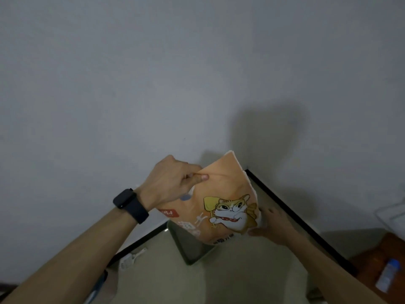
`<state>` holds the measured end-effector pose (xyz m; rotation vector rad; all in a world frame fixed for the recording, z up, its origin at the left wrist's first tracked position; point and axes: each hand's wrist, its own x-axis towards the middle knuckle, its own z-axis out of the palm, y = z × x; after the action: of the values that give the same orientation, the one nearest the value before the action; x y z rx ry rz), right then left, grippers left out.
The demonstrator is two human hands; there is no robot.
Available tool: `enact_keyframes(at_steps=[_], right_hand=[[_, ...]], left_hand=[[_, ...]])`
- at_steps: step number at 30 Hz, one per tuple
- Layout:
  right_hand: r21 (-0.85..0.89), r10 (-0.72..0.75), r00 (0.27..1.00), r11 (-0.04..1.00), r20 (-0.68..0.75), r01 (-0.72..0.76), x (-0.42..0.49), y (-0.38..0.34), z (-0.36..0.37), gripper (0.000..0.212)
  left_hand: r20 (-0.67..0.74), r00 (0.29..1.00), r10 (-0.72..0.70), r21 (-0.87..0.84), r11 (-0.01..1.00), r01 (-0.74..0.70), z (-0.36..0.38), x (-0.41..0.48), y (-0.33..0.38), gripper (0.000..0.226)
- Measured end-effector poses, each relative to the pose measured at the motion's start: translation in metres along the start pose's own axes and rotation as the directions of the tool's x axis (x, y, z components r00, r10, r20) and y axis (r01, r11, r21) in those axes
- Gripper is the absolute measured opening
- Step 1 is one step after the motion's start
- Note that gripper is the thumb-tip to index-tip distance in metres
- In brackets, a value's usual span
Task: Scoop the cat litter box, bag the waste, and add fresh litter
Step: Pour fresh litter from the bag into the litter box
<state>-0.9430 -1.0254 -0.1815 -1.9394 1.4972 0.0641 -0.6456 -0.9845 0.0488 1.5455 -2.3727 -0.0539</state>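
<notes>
Orange litter bag [221, 194] hangs tilted over the dark litter box [186, 244] in a floor corner, the left hand [171, 181] pinching its top edge and the right hand [271, 224] gripping its lower side. A white scoop [131, 258] lies by the wall.

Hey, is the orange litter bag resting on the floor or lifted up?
Lifted. The left hand pinches the litter bag at its upper edge and the right hand holds its lower side, above the litter box.

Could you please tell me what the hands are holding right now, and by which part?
Both hold the orange litter bag: the left hand pinches its upper left edge, and the right hand grips its lower right corner.
</notes>
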Motion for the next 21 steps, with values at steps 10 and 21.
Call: enact_keyframes(at_steps=[10,21], right_hand=[[-0.115,-0.118,0.987,0.988,-0.106,0.106,-0.024,-0.097,0.107,0.036],[-0.195,0.083,0.993,0.979,0.082,-0.066,0.008,-0.058,0.182,0.024]], left_hand=[[0.204,0.839,-0.505,-0.219,0.812,0.542,0.022,-0.117,-0.128,0.031],[0.500,0.723,-0.477,-0.302,0.686,0.662,0.194,-0.131,-0.152,0.026]])
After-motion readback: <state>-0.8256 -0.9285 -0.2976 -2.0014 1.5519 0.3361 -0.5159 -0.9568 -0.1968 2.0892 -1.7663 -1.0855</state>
